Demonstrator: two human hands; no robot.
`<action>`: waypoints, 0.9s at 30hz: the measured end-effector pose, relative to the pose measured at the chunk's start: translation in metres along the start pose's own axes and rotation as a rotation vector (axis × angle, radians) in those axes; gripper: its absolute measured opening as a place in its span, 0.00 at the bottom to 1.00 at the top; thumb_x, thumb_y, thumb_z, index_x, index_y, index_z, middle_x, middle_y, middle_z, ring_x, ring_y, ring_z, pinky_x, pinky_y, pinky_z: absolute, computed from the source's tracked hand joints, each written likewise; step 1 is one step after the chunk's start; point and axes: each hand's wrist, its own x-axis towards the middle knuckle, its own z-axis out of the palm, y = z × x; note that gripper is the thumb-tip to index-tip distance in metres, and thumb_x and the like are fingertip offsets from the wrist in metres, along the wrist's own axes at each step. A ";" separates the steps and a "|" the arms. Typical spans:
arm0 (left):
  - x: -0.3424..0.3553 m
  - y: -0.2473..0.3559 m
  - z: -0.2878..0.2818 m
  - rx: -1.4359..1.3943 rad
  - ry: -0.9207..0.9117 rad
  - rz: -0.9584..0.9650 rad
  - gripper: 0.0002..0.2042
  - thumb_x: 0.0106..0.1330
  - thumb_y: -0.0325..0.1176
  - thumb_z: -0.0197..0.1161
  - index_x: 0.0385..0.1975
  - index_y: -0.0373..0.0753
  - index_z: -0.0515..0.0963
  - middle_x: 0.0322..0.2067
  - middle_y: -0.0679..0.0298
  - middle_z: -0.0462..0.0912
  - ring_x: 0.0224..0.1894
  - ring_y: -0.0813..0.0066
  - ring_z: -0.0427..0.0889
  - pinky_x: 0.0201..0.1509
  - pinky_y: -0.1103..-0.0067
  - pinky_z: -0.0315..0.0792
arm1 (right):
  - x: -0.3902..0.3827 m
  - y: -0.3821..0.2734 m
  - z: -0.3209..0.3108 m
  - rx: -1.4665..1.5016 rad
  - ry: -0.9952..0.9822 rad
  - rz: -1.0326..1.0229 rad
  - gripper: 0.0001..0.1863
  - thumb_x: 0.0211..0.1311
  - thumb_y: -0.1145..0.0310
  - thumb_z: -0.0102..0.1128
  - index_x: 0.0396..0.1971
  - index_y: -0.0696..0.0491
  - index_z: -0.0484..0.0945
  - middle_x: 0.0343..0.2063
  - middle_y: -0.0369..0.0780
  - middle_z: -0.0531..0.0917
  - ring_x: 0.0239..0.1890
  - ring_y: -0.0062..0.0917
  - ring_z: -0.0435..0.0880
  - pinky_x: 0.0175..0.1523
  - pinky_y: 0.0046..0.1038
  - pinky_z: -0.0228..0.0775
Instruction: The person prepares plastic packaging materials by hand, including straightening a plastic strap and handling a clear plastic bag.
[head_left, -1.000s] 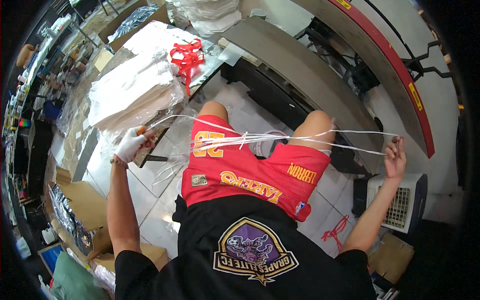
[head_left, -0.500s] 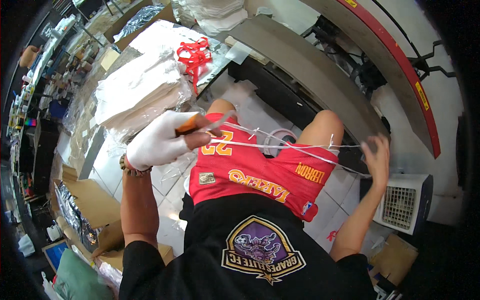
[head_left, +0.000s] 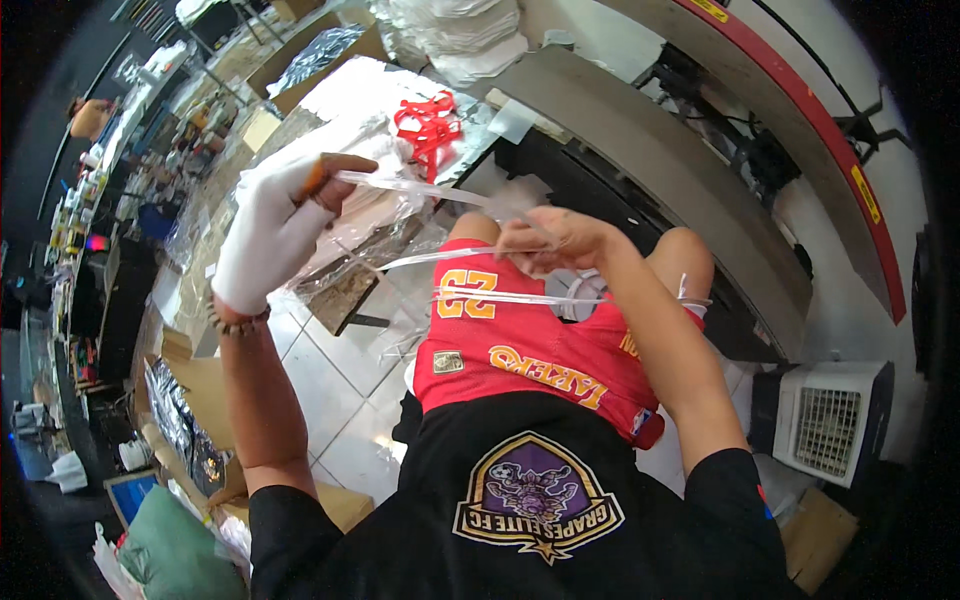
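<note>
My left hand [head_left: 285, 215], in a white glove with bare fingertips, is raised at the left and closed on one end of a thin white ribbon [head_left: 415, 187]. A small patch of orange shows at its fingers; what it is I cannot make out. The ribbon runs across to my right hand [head_left: 560, 240], which is bare and held over my lap. Its fingers are bent around the ribbon and partly blurred. More white ribbon [head_left: 520, 297] stretches across my red shorts [head_left: 500, 345], from knee to knee, with a small knot near the right knee.
Ahead on the left, a table carries a stack of white fabric [head_left: 370, 140] in plastic and a tangle of red ribbon [head_left: 428, 130]. A grey-topped machine [head_left: 640, 180] stands ahead on the right. There is a white fan unit [head_left: 825, 420] at the right and a cardboard box [head_left: 205, 380] at the left.
My right hand has come from far right to the middle, close to my left hand. The left hand has moved up and to the left, with the ribbon between them.
</note>
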 end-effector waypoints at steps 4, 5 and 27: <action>-0.001 -0.060 0.000 -0.083 0.178 0.090 0.15 0.71 0.37 0.53 0.42 0.30 0.79 0.22 0.70 0.74 0.24 0.86 0.70 0.29 0.87 0.64 | -0.026 -0.015 -0.005 0.319 0.324 -0.328 0.14 0.70 0.55 0.50 0.30 0.50 0.73 0.21 0.31 0.75 0.19 0.11 0.65 0.22 0.15 0.54; -0.003 -0.065 0.001 -0.193 0.205 0.047 0.15 0.71 0.37 0.54 0.42 0.29 0.78 0.21 0.70 0.73 0.22 0.87 0.68 0.26 0.87 0.62 | -0.033 -0.023 -0.009 0.408 0.263 -0.363 0.13 0.70 0.58 0.49 0.29 0.50 0.72 0.20 0.30 0.71 0.19 0.12 0.63 0.22 0.16 0.54; 0.063 -0.146 0.200 -0.453 -0.466 -0.037 0.14 0.62 0.34 0.63 0.44 0.35 0.76 0.33 0.64 0.77 0.34 0.76 0.75 0.39 0.80 0.69 | -0.077 -0.036 -0.056 0.198 0.696 -0.453 0.17 0.64 0.67 0.59 0.51 0.54 0.73 0.39 0.40 0.83 0.39 0.21 0.80 0.46 0.25 0.72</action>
